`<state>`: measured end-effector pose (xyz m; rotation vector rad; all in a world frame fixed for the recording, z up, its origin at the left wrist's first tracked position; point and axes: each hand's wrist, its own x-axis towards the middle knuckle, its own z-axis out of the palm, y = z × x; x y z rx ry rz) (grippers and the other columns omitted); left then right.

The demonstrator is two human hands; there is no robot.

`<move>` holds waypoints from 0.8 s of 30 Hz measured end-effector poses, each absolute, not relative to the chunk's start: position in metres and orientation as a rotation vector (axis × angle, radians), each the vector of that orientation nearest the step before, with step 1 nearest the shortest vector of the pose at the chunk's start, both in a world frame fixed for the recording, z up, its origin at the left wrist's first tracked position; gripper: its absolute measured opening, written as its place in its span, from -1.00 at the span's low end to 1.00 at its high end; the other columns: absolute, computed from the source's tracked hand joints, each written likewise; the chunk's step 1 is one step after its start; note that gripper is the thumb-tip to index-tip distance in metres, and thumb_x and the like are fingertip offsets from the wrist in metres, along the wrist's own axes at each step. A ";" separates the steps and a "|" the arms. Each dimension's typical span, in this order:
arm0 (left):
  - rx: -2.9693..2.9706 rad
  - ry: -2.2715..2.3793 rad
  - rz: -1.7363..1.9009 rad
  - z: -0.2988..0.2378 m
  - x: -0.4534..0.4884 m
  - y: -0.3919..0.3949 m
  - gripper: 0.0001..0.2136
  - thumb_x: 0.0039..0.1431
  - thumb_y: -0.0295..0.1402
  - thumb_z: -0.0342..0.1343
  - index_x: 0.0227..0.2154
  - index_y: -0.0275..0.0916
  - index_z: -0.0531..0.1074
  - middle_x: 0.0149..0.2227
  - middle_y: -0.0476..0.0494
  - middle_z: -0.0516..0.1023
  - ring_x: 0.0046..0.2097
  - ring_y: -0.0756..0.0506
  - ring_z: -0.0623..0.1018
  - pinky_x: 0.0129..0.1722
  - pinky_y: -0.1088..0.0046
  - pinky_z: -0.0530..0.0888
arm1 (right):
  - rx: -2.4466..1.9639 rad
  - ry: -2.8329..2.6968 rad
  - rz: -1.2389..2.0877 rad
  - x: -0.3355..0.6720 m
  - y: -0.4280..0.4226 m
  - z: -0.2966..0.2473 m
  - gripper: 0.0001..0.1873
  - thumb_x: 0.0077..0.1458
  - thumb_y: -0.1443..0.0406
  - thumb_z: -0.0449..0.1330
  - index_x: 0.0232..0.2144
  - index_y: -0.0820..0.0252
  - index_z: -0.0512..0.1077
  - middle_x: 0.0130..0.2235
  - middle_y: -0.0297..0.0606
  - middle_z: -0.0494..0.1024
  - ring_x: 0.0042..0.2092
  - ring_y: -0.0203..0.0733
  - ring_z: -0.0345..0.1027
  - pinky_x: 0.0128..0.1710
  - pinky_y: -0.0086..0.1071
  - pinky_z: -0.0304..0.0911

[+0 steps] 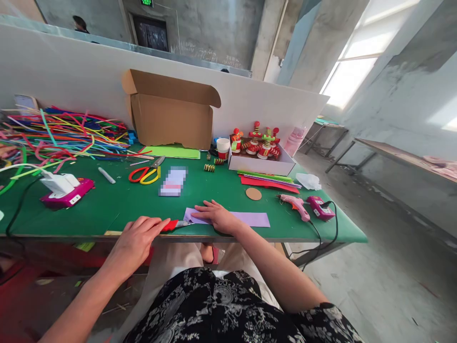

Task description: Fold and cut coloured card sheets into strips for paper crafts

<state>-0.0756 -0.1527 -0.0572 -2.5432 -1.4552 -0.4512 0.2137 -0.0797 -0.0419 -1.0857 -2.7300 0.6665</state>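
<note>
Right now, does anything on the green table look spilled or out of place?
No spill shows. The coloured strips at the left lie tangled, ends straggling every way, and a crumpled white film sits loose beyond the pink glue gun.

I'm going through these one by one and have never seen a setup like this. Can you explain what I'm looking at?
There is no machine here: a person works with two bare hands, and the single picture comes from a camera worn on their head, looking forward and down. The left hand holds a red-handled knife, its blade at the left end of a purple strip. The right hand lies flat on that strip. Also on the green table are scissors, a pink glue gun, a heap of colored strips, an open cardboard box and a white box of small figures.
</note>
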 end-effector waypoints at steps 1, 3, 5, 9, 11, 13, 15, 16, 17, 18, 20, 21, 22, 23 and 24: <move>-2.541 -1.449 -0.456 -0.058 -0.075 -0.152 -0.43 0.14 -0.65 -0.20 0.14 -0.17 0.46 -0.02 -0.24 0.61 -0.01 -0.21 0.51 -0.13 0.24 0.43 | -1.087 -2.733 0.663 0.214 -0.080 -0.042 -0.18 0.08 0.63 -0.03 0.32 -0.03 0.25 0.39 -0.34 0.18 0.46 -0.03 -0.21 0.41 0.06 -0.20; -2.542 -1.436 -0.457 -0.058 -0.075 -0.152 -0.43 0.16 -0.64 -0.21 0.13 -0.17 0.47 -0.02 -0.24 0.62 -0.01 -0.20 0.51 -0.14 0.25 0.43 | -1.086 -2.732 0.659 0.214 -0.080 -0.043 -0.18 0.08 0.62 -0.03 0.32 -0.06 0.24 0.40 -0.38 0.17 0.46 -0.04 -0.21 0.41 0.05 -0.21; -2.547 -1.426 -0.455 -0.059 -0.075 -0.152 -0.43 0.15 -0.65 -0.21 0.12 -0.16 0.47 -0.02 -0.23 0.62 -0.02 -0.20 0.51 -0.13 0.25 0.43 | -1.082 -2.725 0.661 0.214 -0.079 -0.043 -0.19 0.10 0.61 -0.03 0.31 -0.09 0.25 0.39 -0.39 0.18 0.46 -0.06 -0.21 0.40 0.05 -0.20; -2.548 -1.444 -0.456 -0.060 -0.075 -0.152 -0.43 0.15 -0.62 -0.18 0.14 -0.15 0.46 -0.01 -0.23 0.61 -0.01 -0.22 0.51 -0.13 0.22 0.45 | -1.078 -2.722 0.659 0.214 -0.079 -0.044 -0.23 0.14 0.61 -0.04 0.32 -0.05 0.25 0.38 -0.32 0.21 0.46 -0.05 -0.18 0.40 0.08 -0.18; -2.556 -1.442 -0.451 -0.060 -0.074 -0.152 -0.43 0.15 -0.63 -0.18 0.13 -0.16 0.46 -0.01 -0.24 0.61 -0.01 -0.22 0.51 -0.13 0.22 0.45 | -1.082 -2.728 0.655 0.214 -0.079 -0.044 -0.24 0.15 0.61 -0.04 0.32 -0.02 0.26 0.38 -0.29 0.21 0.46 -0.04 -0.18 0.40 0.07 -0.18; -2.568 -1.433 -0.456 -0.060 -0.073 -0.152 -0.43 0.14 -0.63 -0.19 0.13 -0.17 0.47 -0.01 -0.25 0.61 -0.01 -0.22 0.51 -0.11 0.22 0.45 | -1.084 -2.727 0.650 0.214 -0.079 -0.044 -0.24 0.15 0.60 -0.04 0.31 -0.03 0.26 0.38 -0.30 0.21 0.46 -0.04 -0.18 0.40 0.07 -0.18; -2.573 -1.436 -0.474 -0.059 -0.072 -0.153 -0.43 0.13 -0.63 -0.18 0.13 -0.16 0.46 -0.01 -0.25 0.61 -0.02 -0.22 0.51 -0.10 0.21 0.45 | -1.077 -2.725 0.651 0.214 -0.079 -0.044 -0.23 0.14 0.60 -0.04 0.31 -0.06 0.26 0.38 -0.33 0.21 0.46 -0.06 -0.18 0.40 0.08 -0.18; -2.574 -1.442 -0.481 -0.059 -0.071 -0.153 -0.43 0.12 -0.63 -0.17 0.13 -0.15 0.46 -0.02 -0.24 0.61 -0.02 -0.22 0.51 -0.10 0.21 0.45 | -1.073 -2.724 0.654 0.214 -0.079 -0.044 -0.22 0.13 0.60 -0.04 0.31 -0.08 0.25 0.38 -0.34 0.20 0.46 -0.06 -0.18 0.39 0.09 -0.17; -2.571 -1.450 -0.489 -0.059 -0.070 -0.153 -0.43 0.12 -0.63 -0.17 0.13 -0.14 0.47 -0.02 -0.24 0.61 -0.02 -0.23 0.51 -0.11 0.21 0.45 | -1.068 -2.722 0.657 0.214 -0.079 -0.044 -0.20 0.12 0.60 -0.04 0.32 -0.10 0.25 0.39 -0.34 0.20 0.46 -0.06 -0.19 0.39 0.10 -0.17; -2.570 -1.456 -0.495 -0.058 -0.069 -0.153 -0.43 0.12 -0.63 -0.17 0.12 -0.13 0.47 -0.03 -0.24 0.61 -0.03 -0.23 0.51 -0.12 0.22 0.45 | -1.062 -2.720 0.660 0.215 -0.079 -0.044 -0.19 0.11 0.60 -0.04 0.32 -0.12 0.24 0.39 -0.35 0.19 0.46 -0.05 -0.19 0.39 0.11 -0.17; -2.575 -1.453 -0.497 -0.058 -0.067 -0.154 -0.42 0.11 -0.63 -0.17 0.12 -0.13 0.48 -0.04 -0.24 0.61 -0.03 -0.22 0.51 -0.14 0.23 0.44 | -1.057 -2.715 0.662 0.215 -0.079 -0.045 -0.19 0.12 0.60 -0.04 0.32 -0.14 0.23 0.39 -0.36 0.20 0.46 -0.04 -0.18 0.39 0.12 -0.17; -2.578 -1.447 -0.492 -0.058 -0.066 -0.154 -0.42 0.11 -0.63 -0.17 0.12 -0.14 0.48 -0.04 -0.24 0.61 -0.03 -0.22 0.50 -0.15 0.24 0.44 | -1.056 -2.715 0.662 0.215 -0.078 -0.045 -0.21 0.13 0.59 -0.04 0.32 -0.12 0.24 0.39 -0.35 0.20 0.46 -0.03 -0.18 0.39 0.12 -0.17; -2.580 -1.440 -0.485 -0.058 -0.066 -0.154 -0.42 0.11 -0.64 -0.17 0.12 -0.15 0.48 -0.04 -0.25 0.61 -0.03 -0.22 0.50 -0.15 0.24 0.43 | -1.056 -2.717 0.662 0.214 -0.078 -0.045 -0.23 0.14 0.59 -0.04 0.32 -0.10 0.25 0.38 -0.34 0.21 0.46 -0.03 -0.18 0.39 0.11 -0.18; -2.580 -1.435 -0.478 -0.058 -0.066 -0.154 -0.42 0.10 -0.64 -0.17 0.12 -0.16 0.47 -0.03 -0.25 0.61 -0.03 -0.22 0.50 -0.15 0.24 0.43 | -1.057 -2.720 0.660 0.214 -0.078 -0.045 -0.24 0.15 0.58 -0.04 0.31 -0.08 0.25 0.38 -0.33 0.21 0.46 -0.02 -0.18 0.39 0.10 -0.18; -2.581 -1.432 -0.472 -0.058 -0.065 -0.154 -0.42 0.10 -0.64 -0.17 0.13 -0.17 0.47 -0.03 -0.25 0.61 -0.02 -0.22 0.49 -0.15 0.24 0.43 | -1.059 -2.721 0.659 0.214 -0.078 -0.045 -0.25 0.16 0.58 -0.04 0.31 -0.07 0.26 0.38 -0.33 0.21 0.46 -0.03 -0.18 0.39 0.10 -0.18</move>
